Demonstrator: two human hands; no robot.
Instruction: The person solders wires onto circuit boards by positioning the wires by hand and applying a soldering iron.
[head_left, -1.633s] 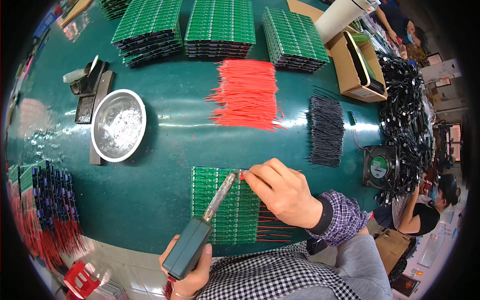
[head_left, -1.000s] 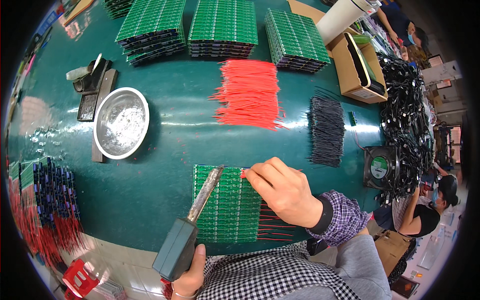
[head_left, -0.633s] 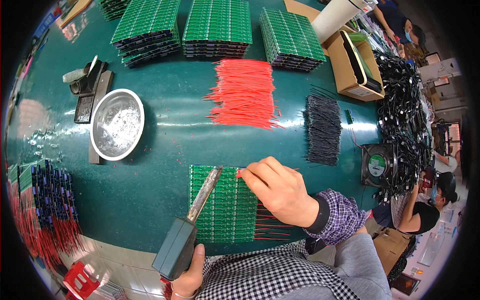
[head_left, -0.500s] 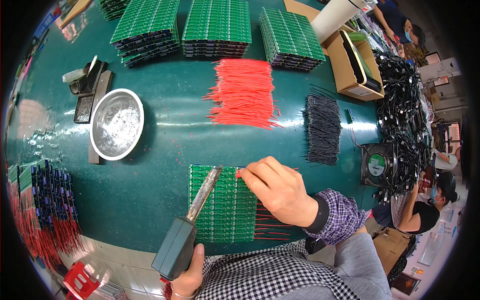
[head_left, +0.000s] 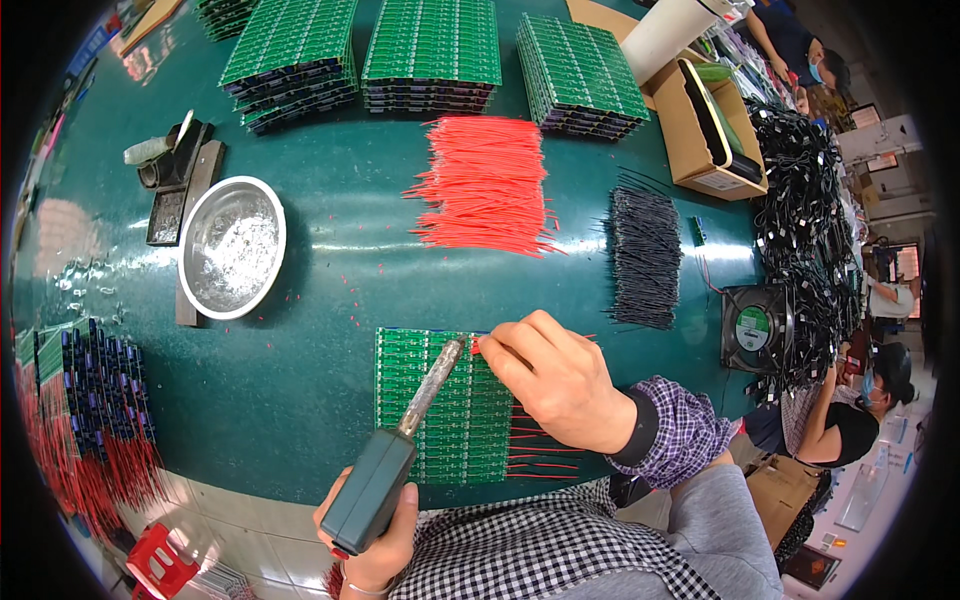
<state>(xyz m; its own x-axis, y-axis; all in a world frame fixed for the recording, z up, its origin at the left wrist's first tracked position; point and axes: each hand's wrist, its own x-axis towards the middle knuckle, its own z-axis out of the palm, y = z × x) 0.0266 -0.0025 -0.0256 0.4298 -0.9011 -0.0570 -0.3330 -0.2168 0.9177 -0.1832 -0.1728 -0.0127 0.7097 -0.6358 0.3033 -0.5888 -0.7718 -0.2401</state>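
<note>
My left hand (head_left: pixel 388 545) is wrapped round the dark green handle of a soldering iron (head_left: pixel 372 488). Its metal shaft slants up over a green circuit board panel (head_left: pixel 465 430), and the tip is close to the panel's upper right corner. At that corner my right hand (head_left: pixel 560 385) has thumb and fingers pinched on a red wire (head_left: pixel 476 346), whose end is by the iron's tip; whether tip and wire touch I cannot tell. Several red wires (head_left: pixel 545 449) stick out from the panel's right edge below my right hand. The panel lies flat on the green table.
Beyond the panel lie a heap of red wires (head_left: pixel 485 185) and a bundle of black wires (head_left: pixel 645 260). A white-rimmed bowl (head_left: pixel 232 250) stands left, beside an iron stand (head_left: pixel 170 180). Stacked panels (head_left: pixel 430 45) line the back. A fan (head_left: pixel 755 328) and black cables (head_left: pixel 805 220) are right.
My left hand has moved the soldering iron up and to the right, bringing its tip from the panel's upper middle to the red wire's end. My right hand has stayed nearly still.
</note>
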